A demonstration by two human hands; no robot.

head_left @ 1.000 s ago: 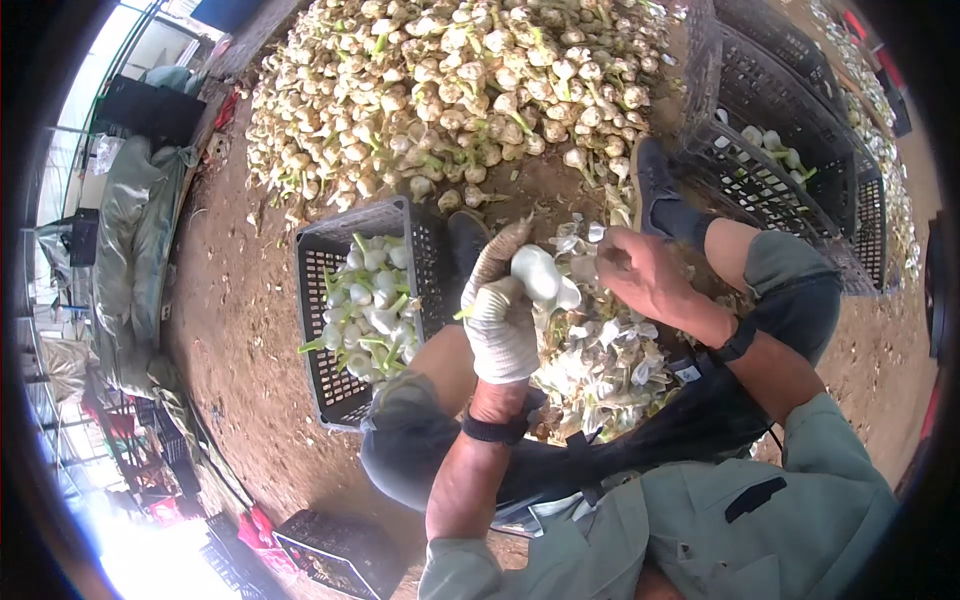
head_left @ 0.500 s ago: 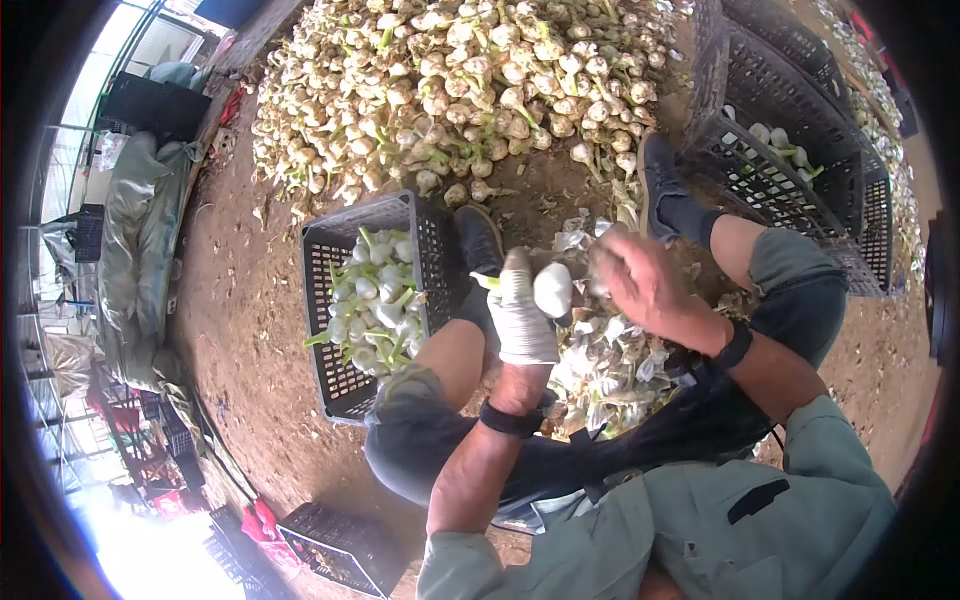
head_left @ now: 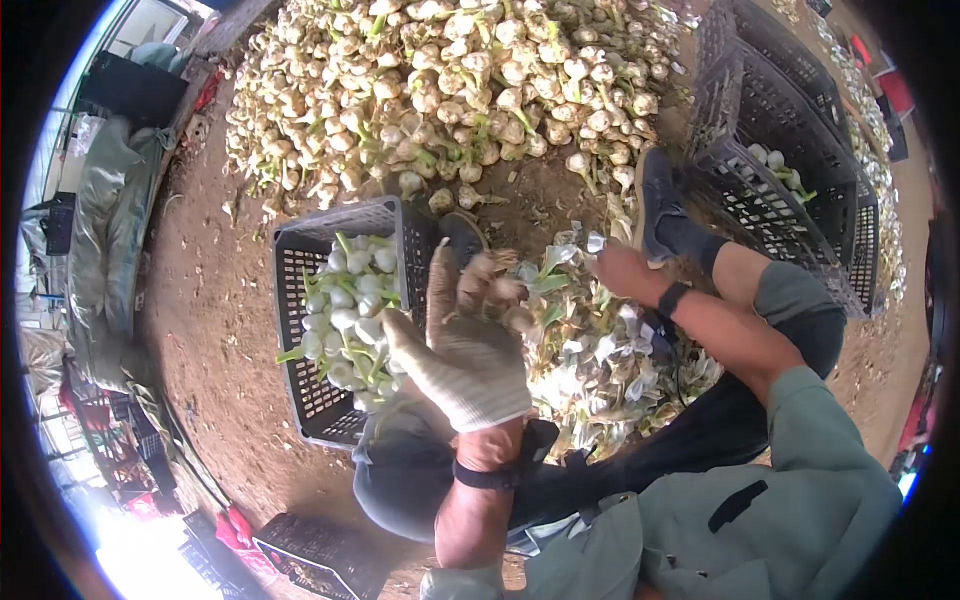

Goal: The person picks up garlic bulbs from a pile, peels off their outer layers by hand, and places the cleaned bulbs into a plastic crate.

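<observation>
My left hand (head_left: 465, 345), in a pale knitted glove, is open with its fingers spread. It is beside the right side of a black crate (head_left: 345, 432) that holds white garlic bulbs (head_left: 343, 318) with green stems. No bulb shows in this hand. My right hand (head_left: 625, 272), bare, has its fingers curled at the far side of the garlic peels (head_left: 605, 375). A small whitish scrap shows at its fingertips, but what the fingers hold is hard to make out. The peels lie heaped between my legs.
A large heap of untrimmed garlic (head_left: 440, 95) spreads over the dirt floor ahead. At right stand black crates (head_left: 775, 160), one with a few white bulbs inside. My shoe (head_left: 657, 195) is near the heap. Another dark crate (head_left: 315, 555) lies at lower left.
The white bulb beside my left hand is out of sight. My left hand has moved left and spread its fingers. My right hand has lowered onto the peels. The view has shifted slightly.
</observation>
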